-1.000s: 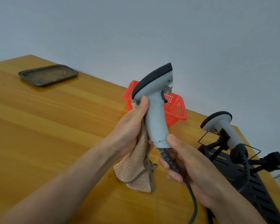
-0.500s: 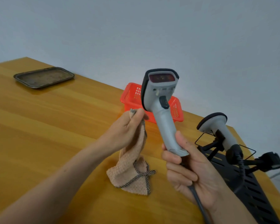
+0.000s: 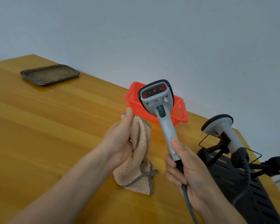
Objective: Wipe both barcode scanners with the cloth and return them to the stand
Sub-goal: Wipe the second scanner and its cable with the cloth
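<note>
Two hands are up over the wooden table (image 3: 39, 126) in the head view. The left hand (image 3: 120, 141) has its fingers and thumb curled round a peach cloth (image 3: 139, 152) with a checked edge. The cloth is bunched in that hand and its bottom end hangs down. The right hand (image 3: 189, 172) grips the bottom of the handle of a gray scanner (image 3: 158, 101). This scanner stands up in the air, tilted a bit to the left, with its dark red window facing the camera. A gray cable (image 3: 188, 202) runs down out of the right fist. The cloth is just beside the scanner handle and does not touch it.

To the right, the second scanner (image 3: 223, 128) sits in the black stand (image 3: 242, 183) at the table's right end. A red basket (image 3: 179, 110) sits behind the held scanner. A dark metal tray (image 3: 49, 74) lies far off at the back left.
</note>
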